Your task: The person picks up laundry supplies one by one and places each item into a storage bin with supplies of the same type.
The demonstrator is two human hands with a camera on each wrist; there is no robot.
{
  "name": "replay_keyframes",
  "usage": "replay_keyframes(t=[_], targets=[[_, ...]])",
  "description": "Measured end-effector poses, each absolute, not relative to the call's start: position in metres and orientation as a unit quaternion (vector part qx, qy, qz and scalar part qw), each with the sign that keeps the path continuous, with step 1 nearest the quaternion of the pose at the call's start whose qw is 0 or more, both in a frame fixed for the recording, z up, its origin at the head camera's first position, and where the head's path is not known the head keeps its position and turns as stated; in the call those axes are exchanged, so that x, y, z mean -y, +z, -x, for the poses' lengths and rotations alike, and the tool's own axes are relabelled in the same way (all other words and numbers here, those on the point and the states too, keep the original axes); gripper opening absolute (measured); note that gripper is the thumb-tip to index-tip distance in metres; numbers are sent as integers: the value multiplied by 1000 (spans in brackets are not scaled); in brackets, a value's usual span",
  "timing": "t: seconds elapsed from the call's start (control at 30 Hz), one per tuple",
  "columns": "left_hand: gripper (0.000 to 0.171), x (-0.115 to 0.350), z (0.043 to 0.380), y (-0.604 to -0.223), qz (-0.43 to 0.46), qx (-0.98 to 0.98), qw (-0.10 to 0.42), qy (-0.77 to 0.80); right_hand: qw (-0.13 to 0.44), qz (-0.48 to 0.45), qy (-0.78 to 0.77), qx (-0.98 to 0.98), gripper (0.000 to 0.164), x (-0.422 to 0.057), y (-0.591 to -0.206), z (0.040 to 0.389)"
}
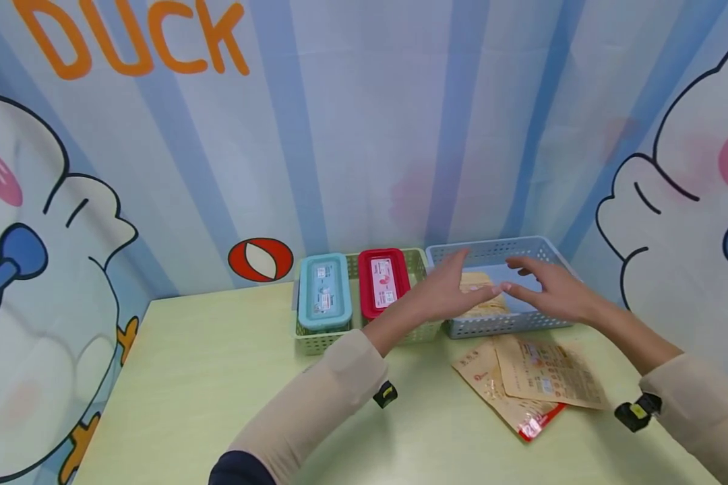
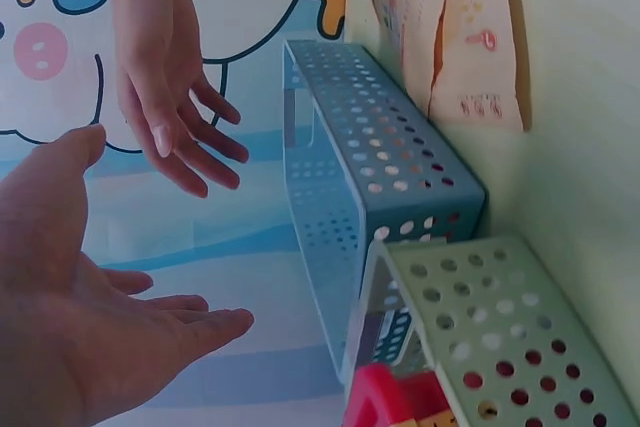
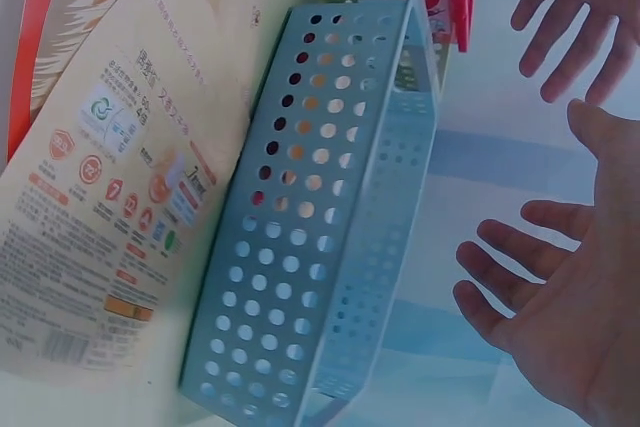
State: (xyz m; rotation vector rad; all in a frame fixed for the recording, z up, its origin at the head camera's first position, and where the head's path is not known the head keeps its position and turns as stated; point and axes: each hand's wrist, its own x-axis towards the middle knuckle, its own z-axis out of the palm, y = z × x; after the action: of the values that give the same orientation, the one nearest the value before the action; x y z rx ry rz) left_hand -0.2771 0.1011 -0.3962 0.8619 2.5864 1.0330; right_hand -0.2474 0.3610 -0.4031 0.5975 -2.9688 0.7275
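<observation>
1. Beige sleeves (image 1: 315, 401) lead to the left hand (image 1: 439, 293) and right hand (image 1: 558, 293), fingers spread, holding nothing.
2. Blue basket (image 1: 497, 328) sits below the fingers, tan pack (image 1: 488, 308) inside.
3. Tan bags (image 1: 549, 374) lie on the table (image 1: 218, 377), nearer than the fingers.
4. Green basket (image 1: 318, 345), left of the fingers, holds teal-lidded container (image 1: 324, 293) and red-lidded container (image 1: 384, 283).

Forearms (image 1: 324, 404) extended forward; left-hand grip (image 1: 441, 293) and right-hand grip (image 1: 553, 291) raised, palms facing, fingers (image 3: 520, 250) relaxed; thumb tips (image 1: 491, 292) near, contact uncertain.

Blue basket (image 3: 300, 217), green basket (image 1: 321, 345), red lid (image 1: 383, 283), turquoise lid (image 1: 324, 293), blue-striped backdrop (image 1: 370, 135).
</observation>
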Motion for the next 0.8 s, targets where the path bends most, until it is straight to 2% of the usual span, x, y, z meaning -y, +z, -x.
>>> replay_keyframes(t=[0.23, 0.53, 0.8], targets=[[100, -84, 276, -396, -335, -885, 98, 309, 34, -221, 198, 954, 67, -358, -395, 241], [93, -71, 279, -409, -361, -877, 58, 313, 38, -232, 173, 956, 67, -354, -391, 231], [91, -65, 279, -414, -367, -881, 52, 295, 38, -240, 157, 957, 68, -346, -388, 225]])
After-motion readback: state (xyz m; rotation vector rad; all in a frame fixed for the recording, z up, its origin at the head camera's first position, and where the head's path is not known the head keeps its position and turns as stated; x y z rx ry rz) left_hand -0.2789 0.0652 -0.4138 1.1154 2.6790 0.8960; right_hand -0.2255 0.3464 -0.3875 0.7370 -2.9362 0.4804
